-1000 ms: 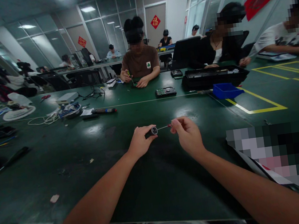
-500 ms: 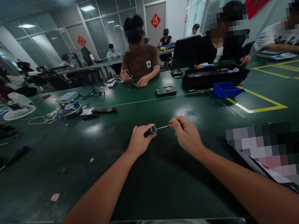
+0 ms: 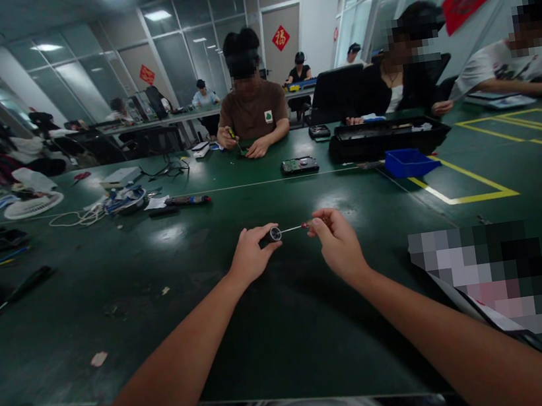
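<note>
Both of your hands have barely moved since a moment ago; they sit a tiny bit higher over the table, and the thin tool between them is at the same tilt. Your left hand is curled tight around a small black round part with a shiny ring at its end. Your right hand pinches the red handle of a little screwdriver. Its thin metal tip points into the shiny end of the round part. Both things are held just above the dark green table, in the middle in front of you.

Farther back on the right sits a small blue bin. You cannot see what is inside it from here. Just behind it lies a long black tray with some parts in it, too small to name. A flat dark gadget lies alone near the middle of the table.

Across from you, a person in a brown shirt holds a small tool in both hands. On the left, a bundle of white cables lies near a black pen-like tool.
</note>
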A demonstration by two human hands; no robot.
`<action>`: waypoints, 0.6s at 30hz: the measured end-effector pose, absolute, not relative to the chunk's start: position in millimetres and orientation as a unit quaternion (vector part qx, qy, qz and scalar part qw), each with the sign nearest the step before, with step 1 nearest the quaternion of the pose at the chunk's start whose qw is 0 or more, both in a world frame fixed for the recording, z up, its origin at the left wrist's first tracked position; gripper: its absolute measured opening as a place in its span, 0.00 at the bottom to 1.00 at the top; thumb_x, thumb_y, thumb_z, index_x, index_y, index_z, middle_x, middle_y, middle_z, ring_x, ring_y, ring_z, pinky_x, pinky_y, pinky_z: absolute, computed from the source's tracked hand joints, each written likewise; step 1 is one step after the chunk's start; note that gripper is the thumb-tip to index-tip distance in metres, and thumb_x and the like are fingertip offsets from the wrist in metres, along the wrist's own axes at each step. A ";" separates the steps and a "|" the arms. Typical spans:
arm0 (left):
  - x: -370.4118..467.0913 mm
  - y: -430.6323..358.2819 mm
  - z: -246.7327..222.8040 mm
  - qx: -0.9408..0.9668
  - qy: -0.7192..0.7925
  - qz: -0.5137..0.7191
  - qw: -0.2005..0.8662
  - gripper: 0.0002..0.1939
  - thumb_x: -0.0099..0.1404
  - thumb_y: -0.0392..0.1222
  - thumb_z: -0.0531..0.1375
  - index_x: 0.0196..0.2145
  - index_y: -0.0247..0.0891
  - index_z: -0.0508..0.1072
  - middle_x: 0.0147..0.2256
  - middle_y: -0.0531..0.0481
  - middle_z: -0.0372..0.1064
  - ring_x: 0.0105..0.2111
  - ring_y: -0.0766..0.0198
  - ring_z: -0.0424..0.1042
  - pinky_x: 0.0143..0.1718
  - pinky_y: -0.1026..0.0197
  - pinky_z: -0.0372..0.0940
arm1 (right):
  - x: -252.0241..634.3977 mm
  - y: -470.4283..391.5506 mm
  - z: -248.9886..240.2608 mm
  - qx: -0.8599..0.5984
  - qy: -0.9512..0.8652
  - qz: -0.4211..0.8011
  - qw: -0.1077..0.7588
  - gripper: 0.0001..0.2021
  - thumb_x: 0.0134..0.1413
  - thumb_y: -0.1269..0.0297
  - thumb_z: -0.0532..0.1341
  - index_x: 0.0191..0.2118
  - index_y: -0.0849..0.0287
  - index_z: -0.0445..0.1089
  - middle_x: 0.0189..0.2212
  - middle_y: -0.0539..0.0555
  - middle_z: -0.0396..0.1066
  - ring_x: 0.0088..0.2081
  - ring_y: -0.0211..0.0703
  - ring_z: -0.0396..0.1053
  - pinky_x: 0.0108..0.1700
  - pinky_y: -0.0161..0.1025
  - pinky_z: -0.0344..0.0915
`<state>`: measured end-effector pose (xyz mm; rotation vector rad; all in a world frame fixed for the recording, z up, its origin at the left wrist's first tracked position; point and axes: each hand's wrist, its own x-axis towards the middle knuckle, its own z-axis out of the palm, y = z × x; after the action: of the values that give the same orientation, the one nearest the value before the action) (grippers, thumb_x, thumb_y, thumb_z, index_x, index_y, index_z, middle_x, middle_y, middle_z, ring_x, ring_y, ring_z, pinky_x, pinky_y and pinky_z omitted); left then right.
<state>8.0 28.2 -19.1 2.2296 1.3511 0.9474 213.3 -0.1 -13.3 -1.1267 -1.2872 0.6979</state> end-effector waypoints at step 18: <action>10.3 26.2 -19.6 0.802 0.460 0.337 0.175 0.21 0.65 0.42 0.65 0.55 0.48 0.73 0.52 0.48 0.75 0.54 0.54 0.71 0.67 0.35 0.42 | 209.1 3.3 -10.7 -0.466 -0.436 0.373 0.674 0.14 0.60 0.48 0.59 0.37 0.54 0.66 0.29 0.50 0.72 0.29 0.41 0.70 0.33 0.42 0.71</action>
<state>10.3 26.2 -19.6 2.2736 1.3047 0.9543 209.1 3.3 -10.7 -1.0481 -0.9805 0.8394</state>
